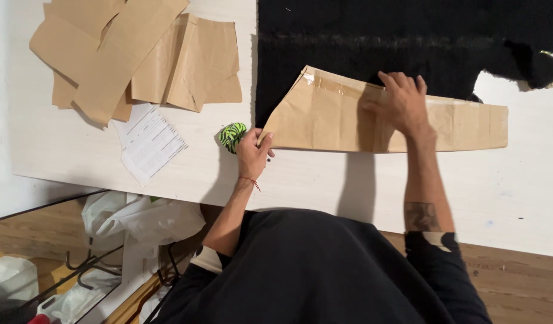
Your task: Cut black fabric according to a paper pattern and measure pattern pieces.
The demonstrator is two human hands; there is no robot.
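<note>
My left hand pinches the lower-left corner of the brown paper pattern piece, a green-and-black tape roll at its 9 o'clock | my right hand lies flat, fingers spread, pressing the pattern's top edge onto black fabric at 12 o'clock | more paper pieces at 10 o'clock on the white table
</note>
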